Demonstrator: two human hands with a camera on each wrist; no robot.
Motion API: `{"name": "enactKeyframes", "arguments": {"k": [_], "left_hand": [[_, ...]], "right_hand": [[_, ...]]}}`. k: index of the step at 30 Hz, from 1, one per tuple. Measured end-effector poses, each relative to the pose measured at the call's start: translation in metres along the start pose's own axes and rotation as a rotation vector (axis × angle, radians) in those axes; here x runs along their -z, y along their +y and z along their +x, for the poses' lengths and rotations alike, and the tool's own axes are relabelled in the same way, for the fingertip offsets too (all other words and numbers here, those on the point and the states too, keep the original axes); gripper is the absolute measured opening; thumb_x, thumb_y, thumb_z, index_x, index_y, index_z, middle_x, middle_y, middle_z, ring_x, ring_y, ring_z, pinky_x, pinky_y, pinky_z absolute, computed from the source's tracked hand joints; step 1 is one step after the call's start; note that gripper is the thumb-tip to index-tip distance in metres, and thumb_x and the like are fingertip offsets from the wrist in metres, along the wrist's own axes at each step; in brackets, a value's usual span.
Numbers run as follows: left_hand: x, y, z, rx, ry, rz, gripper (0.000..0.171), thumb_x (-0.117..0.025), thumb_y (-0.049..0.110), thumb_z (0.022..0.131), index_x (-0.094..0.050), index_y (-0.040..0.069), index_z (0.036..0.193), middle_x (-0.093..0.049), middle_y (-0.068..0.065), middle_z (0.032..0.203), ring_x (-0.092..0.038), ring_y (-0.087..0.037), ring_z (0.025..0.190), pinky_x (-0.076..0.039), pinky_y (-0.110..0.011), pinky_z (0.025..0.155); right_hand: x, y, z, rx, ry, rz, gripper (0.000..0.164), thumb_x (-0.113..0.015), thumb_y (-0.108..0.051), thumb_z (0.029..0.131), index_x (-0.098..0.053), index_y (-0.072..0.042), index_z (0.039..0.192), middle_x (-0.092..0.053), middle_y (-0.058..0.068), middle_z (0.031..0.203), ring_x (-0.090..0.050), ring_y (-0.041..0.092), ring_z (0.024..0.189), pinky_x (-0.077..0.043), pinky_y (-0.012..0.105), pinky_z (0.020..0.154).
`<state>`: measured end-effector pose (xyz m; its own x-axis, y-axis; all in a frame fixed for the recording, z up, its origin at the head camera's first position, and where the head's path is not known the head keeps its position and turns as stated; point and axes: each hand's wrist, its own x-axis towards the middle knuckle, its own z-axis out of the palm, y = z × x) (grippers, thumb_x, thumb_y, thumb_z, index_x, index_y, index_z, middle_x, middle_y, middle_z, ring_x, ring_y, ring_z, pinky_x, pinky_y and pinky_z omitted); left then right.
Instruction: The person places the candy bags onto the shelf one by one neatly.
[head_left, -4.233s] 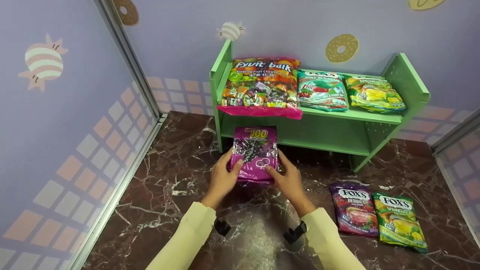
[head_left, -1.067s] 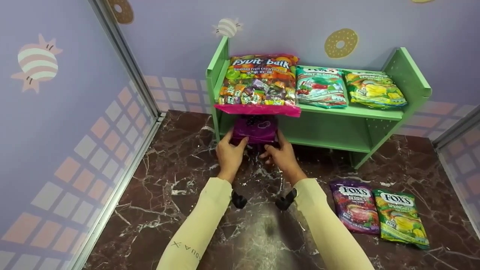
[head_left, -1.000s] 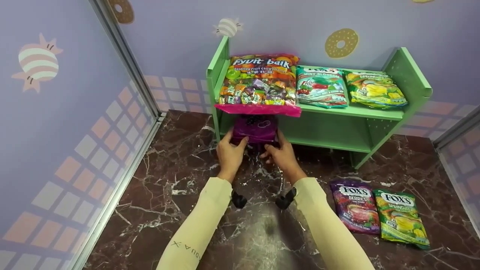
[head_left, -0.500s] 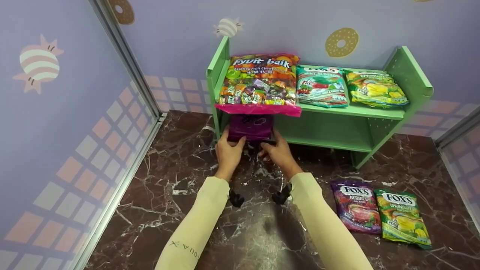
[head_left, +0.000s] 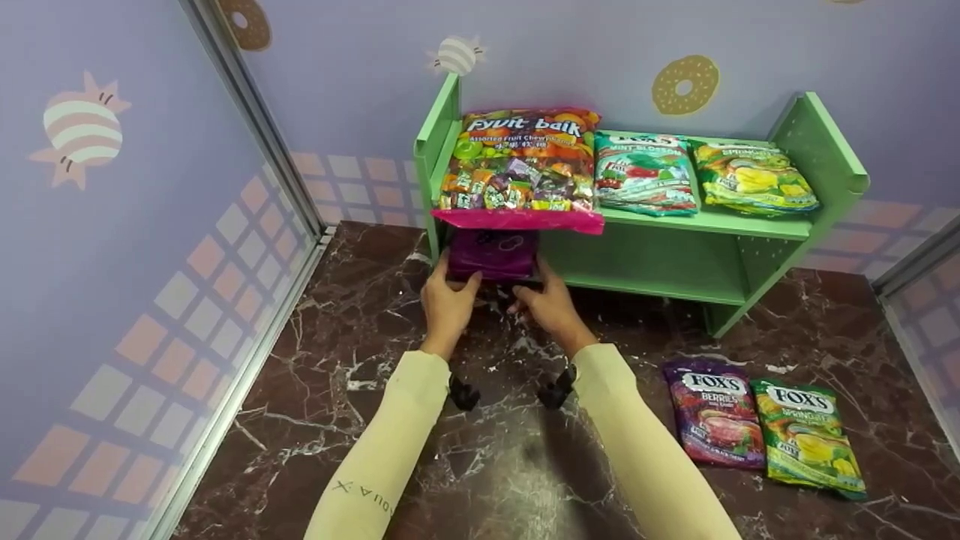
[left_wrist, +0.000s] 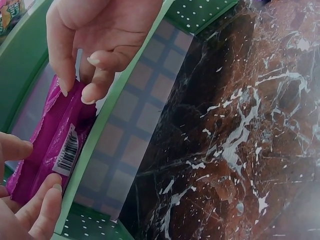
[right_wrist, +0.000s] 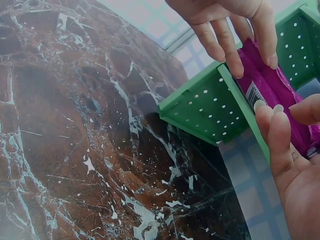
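Observation:
A purple candy bag [head_left: 491, 259] lies on the lower shelf, near its left end and partly under the overhanging bag above. My left hand [head_left: 448, 307] grips its left side, with the thumb near the front edge. At the opposite side, my right hand [head_left: 555, 306] holds the bag, forefinger along the edge and other fingers curled. In the left wrist view, a barcode shows on the front end of the candy bag [left_wrist: 56, 132], close to the green shelf lip. The right wrist view has fingertips of both hands on the candy bag [right_wrist: 265, 80].
The green rack [head_left: 637, 262] stands against the wall. Its upper shelf bears a large fruit chew bag [head_left: 521, 169], a teal candy bag [head_left: 645, 176] and a yellow one [head_left: 754, 180]. A berries bag [head_left: 716, 420] and a green-yellow bag [head_left: 810, 442] lie on the marble floor.
Both hands have carried the purple candy bag from in front of the rack onto the lower shelf. Over the last second, bag and hands have shifted left, toward the shelf's end.

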<state>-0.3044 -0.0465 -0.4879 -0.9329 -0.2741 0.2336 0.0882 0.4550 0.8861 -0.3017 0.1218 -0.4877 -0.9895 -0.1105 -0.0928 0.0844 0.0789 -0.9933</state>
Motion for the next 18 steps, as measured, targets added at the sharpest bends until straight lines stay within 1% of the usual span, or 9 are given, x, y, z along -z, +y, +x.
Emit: {"name": "enactKeyframes", "arguments": {"k": [3,5,9,12,15,18], "left_hand": [[0.001,0.0,0.001,-0.001,-0.003,-0.011,0.065,-0.073,0.024,0.086,-0.047,0.008,0.143,-0.07,-0.019,0.11,-0.072,-0.024,0.082,-0.057,-0.037,0.074],[0.001,-0.001,0.001,0.001,-0.003,-0.021,0.064,-0.073,0.023,0.086,-0.047,0.008,0.143,-0.07,-0.019,0.112,-0.072,-0.024,0.082,-0.057,-0.036,0.071],[0.004,0.001,-0.002,0.0,-0.008,-0.044,0.064,-0.072,0.022,0.087,-0.046,0.01,0.144,-0.07,-0.018,0.111,-0.071,-0.023,0.081,-0.057,-0.036,0.068],[0.005,0.003,-0.005,-0.012,-0.002,-0.046,0.065,-0.072,0.023,0.087,-0.045,0.01,0.145,-0.07,-0.017,0.109,-0.07,-0.022,0.08,-0.057,-0.035,0.067],[0.005,0.004,-0.007,-0.049,0.014,-0.048,0.064,-0.073,0.021,0.087,-0.046,0.009,0.144,-0.065,-0.016,0.122,-0.07,-0.024,0.082,-0.057,-0.038,0.07],[0.004,0.005,-0.01,-0.116,0.036,-0.074,0.062,-0.073,0.017,0.087,-0.048,0.006,0.142,-0.054,-0.016,0.139,-0.069,-0.028,0.084,-0.056,-0.043,0.077]], "right_hand": [[0.001,-0.001,-0.001,-0.015,-0.012,0.008,0.082,-0.055,-0.006,0.095,-0.004,-0.019,0.157,-0.033,0.007,0.156,-0.065,0.012,0.064,-0.054,0.03,0.056],[0.002,-0.002,-0.002,-0.024,-0.022,0.027,0.081,-0.055,-0.007,0.096,-0.004,-0.02,0.157,-0.034,0.008,0.154,-0.064,0.011,0.064,-0.055,0.032,0.059],[0.005,-0.004,-0.004,-0.019,-0.024,0.056,0.078,-0.054,-0.007,0.097,-0.007,-0.022,0.157,-0.035,0.009,0.153,-0.066,0.015,0.074,-0.059,0.038,0.067],[0.006,-0.005,-0.005,-0.008,-0.014,0.053,0.077,-0.055,-0.009,0.097,-0.01,-0.024,0.157,-0.037,0.01,0.151,-0.068,0.019,0.081,-0.059,0.041,0.073],[0.008,-0.006,-0.008,0.021,0.016,0.037,0.072,-0.055,-0.011,0.097,-0.015,-0.023,0.157,-0.043,0.014,0.147,-0.069,0.02,0.083,-0.06,0.041,0.075],[0.011,-0.006,-0.011,0.054,0.061,0.031,0.067,-0.055,-0.011,0.098,-0.022,-0.022,0.155,-0.048,0.014,0.142,-0.07,0.022,0.084,-0.06,0.038,0.074]]}}
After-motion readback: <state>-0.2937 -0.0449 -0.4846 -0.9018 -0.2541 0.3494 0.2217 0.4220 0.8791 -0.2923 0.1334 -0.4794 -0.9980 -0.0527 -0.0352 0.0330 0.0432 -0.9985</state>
